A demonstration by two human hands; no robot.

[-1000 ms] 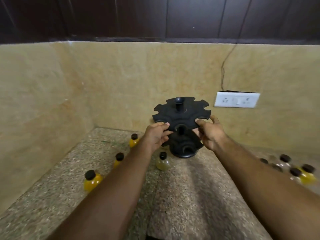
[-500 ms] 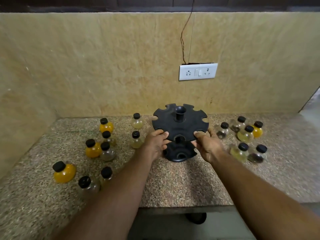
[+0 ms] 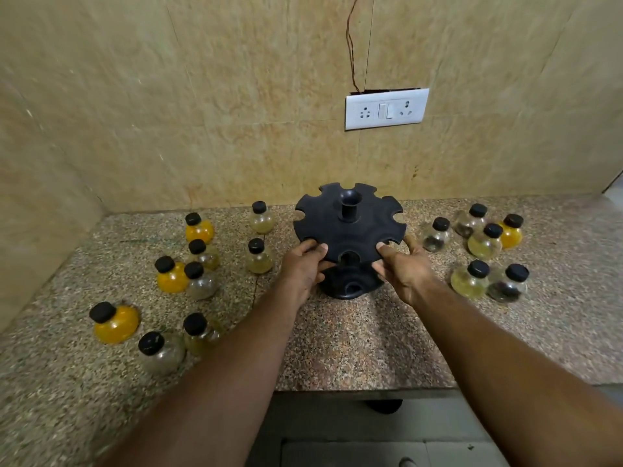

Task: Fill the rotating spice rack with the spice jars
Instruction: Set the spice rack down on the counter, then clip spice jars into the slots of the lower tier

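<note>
Right then: the black spice rack [image 3: 367, 227] stood upright on the speckled stone bench [image 3: 354, 338], close to the back wall. Its notched top disc sat over a smaller round base, w/ a short centre post sticking up. Both hands held the top disc at its near edge. The L hand [image 3: 303, 264] had its fingers [image 3: 315, 247] curled round the rim on the rack's near-left side. The R hand [image 3: 404, 267] did the same on the near-right, fingers closed on the rim and thumb lying alongside the edge. So both sets of fingers were narrow and holding the rack.

The spice jars [image 3: 199, 284] were all on the bench, round glass w/ black caps. Nine stood left of the rack. The closest was a pale jar [image 3: 259, 262] just beside the L hand. The farthest was an orange jar [image 3: 116, 323], well apart from the rack towards the near-left. Six more stood right of the rack. Of these, a clear jar [image 3: 435, 238] was closest, just beyond the R hand. Contents varied: orange, pale yellow, some dark.

Above the rack, on the wall, was a white socket plate [image 3: 386, 108], w/ a thin wire [image 3: 350, 45] running up from it.
</note>
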